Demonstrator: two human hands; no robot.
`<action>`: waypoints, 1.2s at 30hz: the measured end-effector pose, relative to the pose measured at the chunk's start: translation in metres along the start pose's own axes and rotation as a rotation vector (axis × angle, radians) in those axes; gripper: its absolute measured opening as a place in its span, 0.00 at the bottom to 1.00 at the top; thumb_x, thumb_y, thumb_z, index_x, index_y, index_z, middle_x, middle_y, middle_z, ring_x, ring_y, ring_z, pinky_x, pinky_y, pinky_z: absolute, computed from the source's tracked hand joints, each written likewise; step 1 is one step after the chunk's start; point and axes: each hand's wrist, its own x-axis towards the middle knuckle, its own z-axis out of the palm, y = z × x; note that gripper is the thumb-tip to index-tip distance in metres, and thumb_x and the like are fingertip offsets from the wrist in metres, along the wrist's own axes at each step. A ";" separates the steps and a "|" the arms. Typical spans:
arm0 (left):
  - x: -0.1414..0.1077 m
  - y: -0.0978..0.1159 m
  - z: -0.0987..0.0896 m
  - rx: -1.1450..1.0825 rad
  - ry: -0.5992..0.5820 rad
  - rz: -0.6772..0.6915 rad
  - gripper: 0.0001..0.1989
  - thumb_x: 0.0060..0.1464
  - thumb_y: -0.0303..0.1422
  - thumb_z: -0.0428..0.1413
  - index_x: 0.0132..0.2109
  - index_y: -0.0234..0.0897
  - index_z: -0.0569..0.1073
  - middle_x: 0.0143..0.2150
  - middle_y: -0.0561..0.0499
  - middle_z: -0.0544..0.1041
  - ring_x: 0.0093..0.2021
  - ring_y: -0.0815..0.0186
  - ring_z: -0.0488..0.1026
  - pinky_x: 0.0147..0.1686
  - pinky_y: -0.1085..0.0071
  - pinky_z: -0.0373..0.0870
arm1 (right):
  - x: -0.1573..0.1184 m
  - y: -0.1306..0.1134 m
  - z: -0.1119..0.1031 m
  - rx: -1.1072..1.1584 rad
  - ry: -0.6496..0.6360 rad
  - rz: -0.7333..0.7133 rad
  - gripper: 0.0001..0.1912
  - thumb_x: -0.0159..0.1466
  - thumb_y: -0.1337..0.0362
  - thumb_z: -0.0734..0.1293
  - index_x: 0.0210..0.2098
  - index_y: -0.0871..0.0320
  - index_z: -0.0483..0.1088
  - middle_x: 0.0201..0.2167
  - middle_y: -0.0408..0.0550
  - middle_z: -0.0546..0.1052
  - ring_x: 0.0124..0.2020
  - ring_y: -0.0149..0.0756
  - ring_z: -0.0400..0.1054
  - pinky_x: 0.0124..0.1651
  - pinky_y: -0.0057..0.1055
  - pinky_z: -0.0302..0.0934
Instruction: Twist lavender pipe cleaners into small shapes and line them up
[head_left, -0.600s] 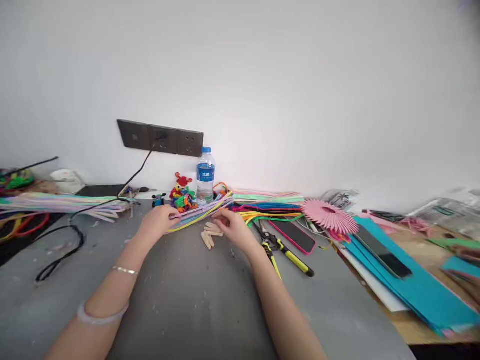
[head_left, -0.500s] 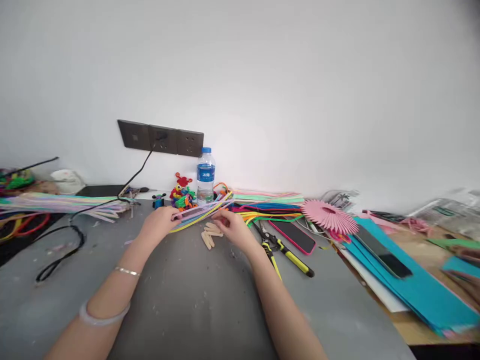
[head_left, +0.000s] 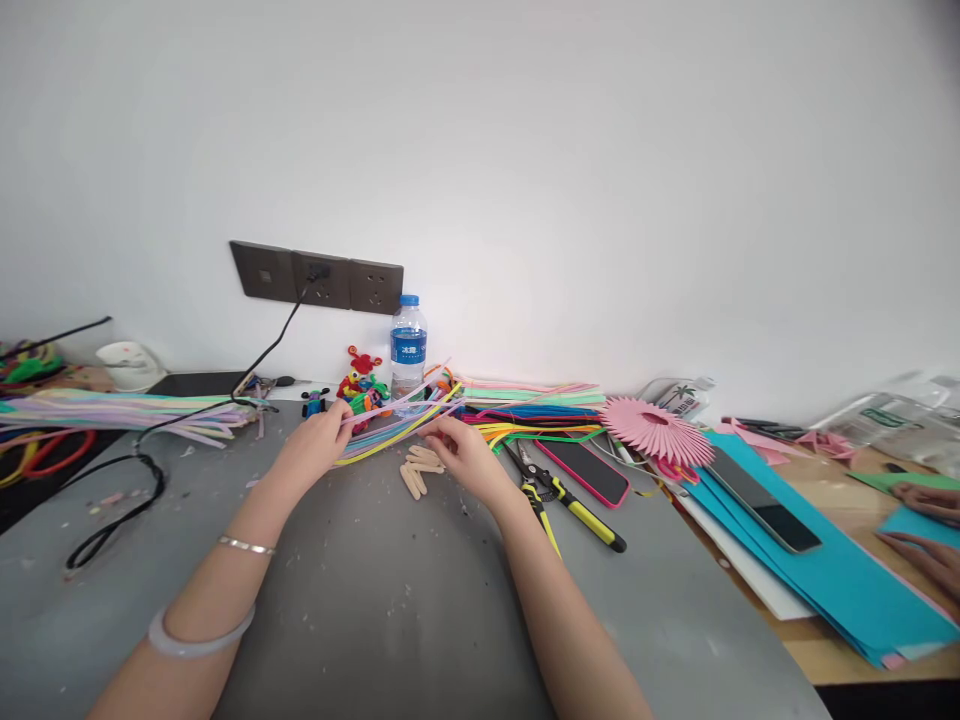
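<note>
A loose bunch of pastel and yellow pipe cleaners (head_left: 397, 428) lies across the grey table (head_left: 360, 610) in front of the water bottle (head_left: 409, 347). My left hand (head_left: 319, 443) is closed at the bunch's left end, its fingertips pinching a light purple pipe cleaner. At the right end, my right hand (head_left: 459, 450) has its thumb and fingers pressed together against the bunch; what lies between them is too small to make out. Several short wooden sticks (head_left: 416, 474) lie just below, between my hands. Behind the bunch stands a red figure (head_left: 362, 373) of twisted pipe cleaners.
Yellow-handled pliers (head_left: 581, 512), a pink-cased phone (head_left: 589, 470) and a pink paper fan (head_left: 656, 432) lie to the right. Blue paper (head_left: 847, 580) bears another phone (head_left: 765, 500). Another person's hands (head_left: 926, 545) are at the right edge. A black cable (head_left: 154, 470) loops on the left.
My left hand has moved slightly left and up, and one light purple pipe cleaner now stands a bit higher from the bunch. The view has shifted slightly. My right hand stays almost in place.
</note>
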 end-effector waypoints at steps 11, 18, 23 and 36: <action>0.004 -0.011 -0.004 0.067 -0.184 -0.255 0.08 0.53 0.37 0.53 0.35 0.40 0.75 0.32 0.43 0.78 0.33 0.53 0.76 0.25 0.69 0.60 | -0.001 -0.002 0.000 -0.034 -0.029 0.011 0.10 0.64 0.68 0.60 0.40 0.58 0.72 0.34 0.46 0.75 0.30 0.31 0.65 0.35 0.28 0.58; -0.001 -0.005 -0.006 0.062 -0.148 -0.174 0.06 0.51 0.31 0.52 0.29 0.38 0.71 0.30 0.44 0.77 0.32 0.55 0.75 0.23 0.70 0.55 | 0.000 0.002 0.000 -0.057 -0.034 -0.024 0.09 0.65 0.68 0.60 0.39 0.57 0.72 0.36 0.46 0.74 0.30 0.30 0.65 0.36 0.27 0.59; -0.005 0.002 -0.013 0.001 -0.052 -0.076 0.06 0.53 0.33 0.48 0.30 0.40 0.67 0.26 0.49 0.73 0.27 0.60 0.71 0.24 0.71 0.54 | 0.001 -0.001 -0.001 -0.052 -0.021 -0.052 0.09 0.65 0.69 0.60 0.39 0.58 0.72 0.37 0.47 0.73 0.32 0.30 0.66 0.36 0.27 0.59; -0.012 0.018 -0.018 -0.909 0.009 0.121 0.18 0.62 0.49 0.39 0.32 0.41 0.56 0.22 0.59 0.51 0.19 0.71 0.50 0.20 0.73 0.50 | 0.001 -0.010 0.007 0.374 -0.063 0.160 0.13 0.65 0.58 0.62 0.45 0.58 0.70 0.28 0.43 0.72 0.28 0.30 0.64 0.31 0.27 0.58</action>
